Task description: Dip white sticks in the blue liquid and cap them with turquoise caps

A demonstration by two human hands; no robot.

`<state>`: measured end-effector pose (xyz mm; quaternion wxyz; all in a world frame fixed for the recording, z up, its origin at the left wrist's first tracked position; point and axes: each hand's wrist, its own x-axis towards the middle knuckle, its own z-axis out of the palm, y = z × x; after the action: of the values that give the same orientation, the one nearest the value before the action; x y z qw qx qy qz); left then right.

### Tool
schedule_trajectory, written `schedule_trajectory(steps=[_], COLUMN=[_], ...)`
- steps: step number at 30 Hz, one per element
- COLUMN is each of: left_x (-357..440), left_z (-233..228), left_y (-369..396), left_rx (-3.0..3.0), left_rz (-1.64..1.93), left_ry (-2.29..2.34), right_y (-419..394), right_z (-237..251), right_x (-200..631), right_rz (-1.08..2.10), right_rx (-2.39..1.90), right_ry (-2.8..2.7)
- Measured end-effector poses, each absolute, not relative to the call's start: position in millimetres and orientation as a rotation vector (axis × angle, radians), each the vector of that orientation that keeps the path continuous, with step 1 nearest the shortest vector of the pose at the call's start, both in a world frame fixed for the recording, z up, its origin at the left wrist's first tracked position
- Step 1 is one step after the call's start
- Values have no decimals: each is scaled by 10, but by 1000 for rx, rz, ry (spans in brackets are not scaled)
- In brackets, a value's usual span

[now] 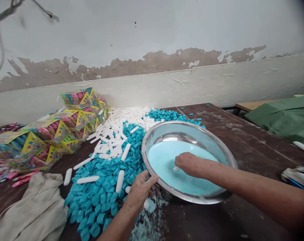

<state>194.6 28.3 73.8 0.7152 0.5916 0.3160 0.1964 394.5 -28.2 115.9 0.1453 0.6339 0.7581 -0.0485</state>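
Dark tabletop [242, 140]; steel bowl [152, 140] of pale blue powder [164, 160] sits mid-table toward the near edge. Teal caps [99, 197] and white tubes [116, 137] are heaped left of it. Left hand [141, 190] clamps the bowl's near-left rim. Right hand [189, 164] is in the powder, pinching a small white tube [176, 169].

We saw the bowl [218, 147] standing on the desk [252, 147], with powder [164, 157] lying in it. Left of the bowl and touching it lay a heap of caps [101, 197], with tubes [111, 140] scattered on top and behind. Further left, against the wall [167, 87], stood stacked packets [48, 134]. A cloth [33, 211] lay at the near left corner. Spilled powder lay before the bowl. At the far right sat a sheet [284, 117].
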Motion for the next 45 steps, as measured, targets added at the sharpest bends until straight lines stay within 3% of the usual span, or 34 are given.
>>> schedule_trajectory(steps=[6,11,12,14,17,19,25,31,37,42,45], left_x=[1916,1917,1918,1920,1926,1927,1914,1920,1927,1947,1908], left_z=[744,713,710,706,705,708,710,696,704,707,723], left_y=[284,283,283,280,270,263,256,254,248,238,242], left_rx=[1310,1294,1290,1286,1291,1294,1304,1293,1290,1302,1371], left_rz=[432,436,434,439,454,461,461,479,472,469,466], left_ry=[677,654,657,665,666,670,677,680,682,704,768], right_y=[-97,-102,-120,-167,-231,-251,-146,-121,-199,-131,-99], right_z=[934,946,969,1017,1043,1016,936,1061,1078,1014,1051], right_x=[3857,4046,4105,4204,4227,4139,3846,4123,4062,3787,3869], right_rz=[-336,-1327,-1408,-1210,-523,-310,-553,-1233,-304,-308,-514], right_rx=[1789,2077,2069,2027,1947,1902,1870,1911,1826,1815,1880], right_ry=[2322,2315,2312,2402,2429,2367,2505,2475,2284,2339,2420])
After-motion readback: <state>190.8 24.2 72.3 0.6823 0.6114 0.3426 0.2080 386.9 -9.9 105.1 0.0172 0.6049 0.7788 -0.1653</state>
